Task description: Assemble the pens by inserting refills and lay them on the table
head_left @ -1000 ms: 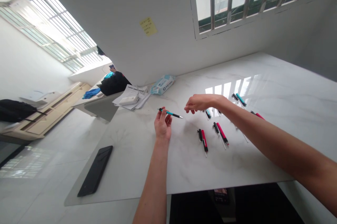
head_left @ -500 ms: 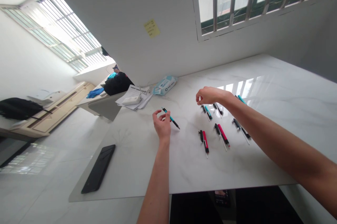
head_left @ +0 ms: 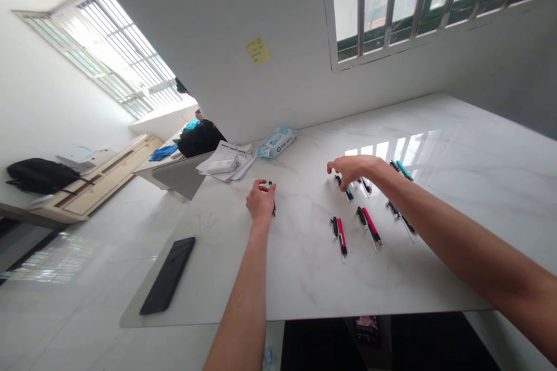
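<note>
My left hand is closed around a teal-and-black pen above the table. Its fingers hide most of the pen; only the two ends show. On the right, my right hand reaches over a teal pen taken apart, its thumb and fingers apart and holding nothing that I can see. Nearer me lie a red pen body and another red pen body, each with a black part and a thin refill beside it. Black pen parts lie beneath my right forearm.
A black phone lies at the table's left edge. Papers with a white device and a wipes packet are by the wall. Another teal pen lies beyond my right forearm. The white marble-look table ends in front of me.
My left hand has turned and shifted slightly left, so the pen is now mostly hidden. My right hand has lowered over the teal pen parts, and its fingers have spread.
</note>
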Demonstrator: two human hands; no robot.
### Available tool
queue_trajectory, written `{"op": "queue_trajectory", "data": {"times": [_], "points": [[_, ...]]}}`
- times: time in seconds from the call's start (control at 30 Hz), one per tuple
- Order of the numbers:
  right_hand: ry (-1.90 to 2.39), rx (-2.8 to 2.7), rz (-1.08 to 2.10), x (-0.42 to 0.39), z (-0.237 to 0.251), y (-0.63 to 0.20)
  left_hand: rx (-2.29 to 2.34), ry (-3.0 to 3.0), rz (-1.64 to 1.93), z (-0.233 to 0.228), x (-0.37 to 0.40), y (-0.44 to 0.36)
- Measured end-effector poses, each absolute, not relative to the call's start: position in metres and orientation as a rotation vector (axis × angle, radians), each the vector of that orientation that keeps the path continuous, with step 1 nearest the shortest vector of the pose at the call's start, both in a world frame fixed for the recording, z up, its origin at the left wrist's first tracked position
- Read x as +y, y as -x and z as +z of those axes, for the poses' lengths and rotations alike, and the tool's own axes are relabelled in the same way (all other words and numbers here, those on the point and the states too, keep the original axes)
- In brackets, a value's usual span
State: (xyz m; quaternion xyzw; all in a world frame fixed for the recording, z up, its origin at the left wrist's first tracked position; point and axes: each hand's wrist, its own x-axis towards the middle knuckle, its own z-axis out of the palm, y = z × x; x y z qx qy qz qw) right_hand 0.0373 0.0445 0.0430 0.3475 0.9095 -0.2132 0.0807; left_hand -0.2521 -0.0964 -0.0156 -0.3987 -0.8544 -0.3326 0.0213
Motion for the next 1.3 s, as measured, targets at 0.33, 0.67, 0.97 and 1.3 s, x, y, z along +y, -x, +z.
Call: {"op": "queue_trajectory", "data": {"times": [0.33, 0.67, 0.97, 1.3], "points": [[-1.009, 2.835, -0.472, 0.055, 0.035, -0.031, -2.241, 1.653, -1.446, -0.013, -0.096, 0.216], [-0.543, 3.349, -0.718, 0.014, 0.056, -0.009, -2.638, 1.752, -2.4, -0.006, -0.087, 0.162], [-0.489, 3.335, -0.731, 0.01, 0.049, -0.003, -2.57, 1.645, -2.655, -0.02, -0.095, 0.151], [-0.93, 3.146, -0.466, 0.049, 0.043, -0.024, -2.429, 1.699, -2.446, -0.03, -0.091, 0.155]]}}
